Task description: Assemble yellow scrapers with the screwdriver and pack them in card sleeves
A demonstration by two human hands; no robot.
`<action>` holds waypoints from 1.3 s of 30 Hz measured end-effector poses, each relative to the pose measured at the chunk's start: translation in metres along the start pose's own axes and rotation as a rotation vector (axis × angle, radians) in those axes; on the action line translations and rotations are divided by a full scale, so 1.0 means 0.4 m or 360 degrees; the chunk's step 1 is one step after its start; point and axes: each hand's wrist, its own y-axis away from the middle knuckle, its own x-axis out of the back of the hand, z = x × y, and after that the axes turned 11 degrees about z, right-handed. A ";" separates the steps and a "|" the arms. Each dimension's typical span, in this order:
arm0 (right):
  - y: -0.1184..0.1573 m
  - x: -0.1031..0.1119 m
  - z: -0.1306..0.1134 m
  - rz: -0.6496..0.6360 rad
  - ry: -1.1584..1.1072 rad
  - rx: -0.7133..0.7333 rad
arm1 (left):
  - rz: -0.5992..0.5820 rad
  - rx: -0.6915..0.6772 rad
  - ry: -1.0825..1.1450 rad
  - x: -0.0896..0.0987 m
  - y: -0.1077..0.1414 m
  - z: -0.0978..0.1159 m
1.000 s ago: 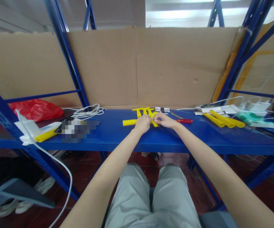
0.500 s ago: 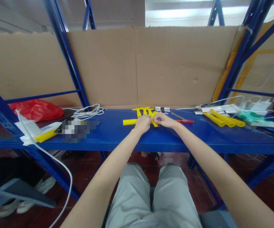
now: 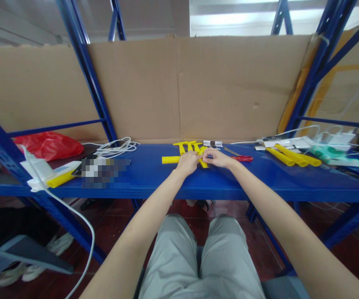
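Left hand [image 3: 188,163] holding yellow piece [image 3: 204,164], right hand [image 3: 218,158] curled close by, grip unclear, forearms [image 3: 145,216] outstretched

no readable text, labels or numbers

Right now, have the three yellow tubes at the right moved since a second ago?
No. Judged by the blue post behind them, the three yellow tubes show no visible shift either way.

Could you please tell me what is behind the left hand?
Behind the left hand, yellow T-shaped pieces show on the blue shelf; the hand covers whatever lies directly beneath it.
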 end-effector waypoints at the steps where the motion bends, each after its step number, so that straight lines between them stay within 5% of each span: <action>1: 0.000 0.001 0.000 -0.0010 0.0005 0.0001 | 0.0009 -0.0008 0.0005 0.000 0.000 0.000; 11: 0.004 -0.007 0.017 -0.0033 0.0220 -0.0057 | 0.0042 -0.0021 0.0038 0.005 0.002 0.000; 22: 0.002 -0.006 0.020 0.0262 0.0185 -0.0065 | 0.0080 0.0113 0.0116 0.002 0.000 0.004; 27: 0.000 -0.008 0.000 0.0496 -0.0085 -0.0426 | 0.0067 0.0257 0.0155 0.006 0.000 0.009; 32: 0.001 -0.005 -0.058 0.0237 -0.0535 -0.0984 | 0.0048 0.0315 0.0160 0.017 0.002 0.014; 39: 0.002 0.001 -0.089 0.0352 -0.0686 -0.1144 | -0.0016 0.0253 0.0159 0.017 0.005 0.014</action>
